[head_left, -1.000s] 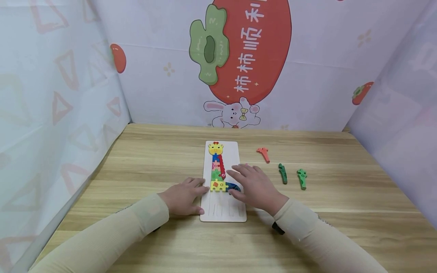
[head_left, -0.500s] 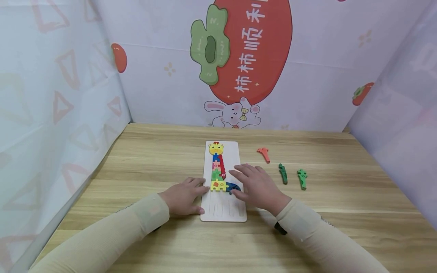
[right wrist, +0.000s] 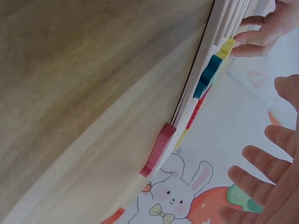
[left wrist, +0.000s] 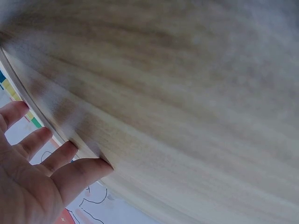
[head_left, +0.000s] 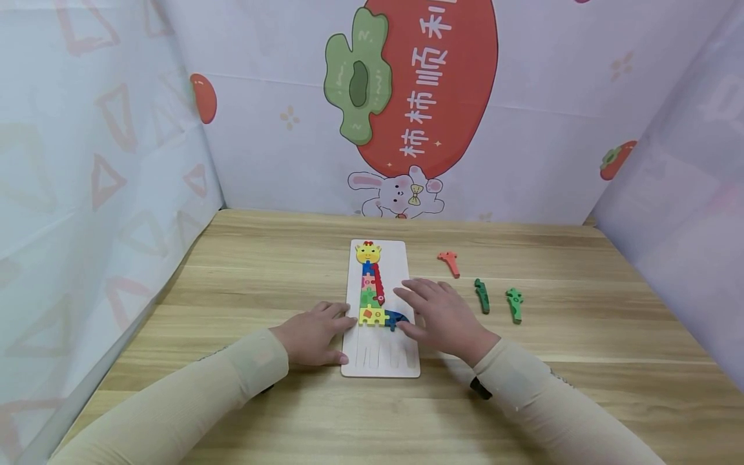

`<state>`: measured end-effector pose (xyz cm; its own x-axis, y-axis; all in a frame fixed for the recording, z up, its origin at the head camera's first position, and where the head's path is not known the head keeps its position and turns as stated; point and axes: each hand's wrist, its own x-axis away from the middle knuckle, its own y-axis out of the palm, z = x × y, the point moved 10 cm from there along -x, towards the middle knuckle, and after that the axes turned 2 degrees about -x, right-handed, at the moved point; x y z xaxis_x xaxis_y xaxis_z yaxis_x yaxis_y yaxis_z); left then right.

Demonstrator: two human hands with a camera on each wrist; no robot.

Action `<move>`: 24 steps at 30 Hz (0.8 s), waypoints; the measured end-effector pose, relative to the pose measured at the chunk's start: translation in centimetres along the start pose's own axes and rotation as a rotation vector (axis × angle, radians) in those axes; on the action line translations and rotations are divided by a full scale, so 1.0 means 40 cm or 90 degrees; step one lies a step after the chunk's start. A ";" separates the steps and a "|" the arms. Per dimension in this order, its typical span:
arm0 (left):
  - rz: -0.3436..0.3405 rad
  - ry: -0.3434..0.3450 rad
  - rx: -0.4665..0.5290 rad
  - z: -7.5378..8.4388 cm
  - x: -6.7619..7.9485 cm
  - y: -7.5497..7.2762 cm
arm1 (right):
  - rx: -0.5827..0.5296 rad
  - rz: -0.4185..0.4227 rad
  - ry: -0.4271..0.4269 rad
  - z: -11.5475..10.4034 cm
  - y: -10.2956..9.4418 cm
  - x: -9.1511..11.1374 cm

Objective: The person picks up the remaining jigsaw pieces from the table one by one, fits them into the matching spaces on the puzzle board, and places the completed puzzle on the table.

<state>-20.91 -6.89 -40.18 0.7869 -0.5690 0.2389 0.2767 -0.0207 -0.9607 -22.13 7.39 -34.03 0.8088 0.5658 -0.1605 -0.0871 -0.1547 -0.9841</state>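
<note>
The left hand (head_left: 314, 334) steadies the giraffe board (head_left: 398, 261) on the counter (head_left: 261, 413), fingers extended; the right hand (head_left: 449, 318) hovers empty, fingers spread, by the blue piece (head_left: 392, 317). Fitting that looks done; next probably calls for pinching a loose piece (head_left: 482, 297).

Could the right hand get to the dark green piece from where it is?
Probably yes: the right hand holds nothing, and the head view shows nothing between it and the dark green piece.
</note>
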 end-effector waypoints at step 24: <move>-0.001 0.002 -0.006 -0.008 -0.008 0.012 | -0.003 0.016 -0.005 0.013 -0.007 0.002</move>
<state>-21.19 -6.98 -40.75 0.7852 -0.5712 0.2393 0.2718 -0.0293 -0.9619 -22.33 7.91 -33.81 0.8016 0.5682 -0.1859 -0.1045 -0.1729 -0.9794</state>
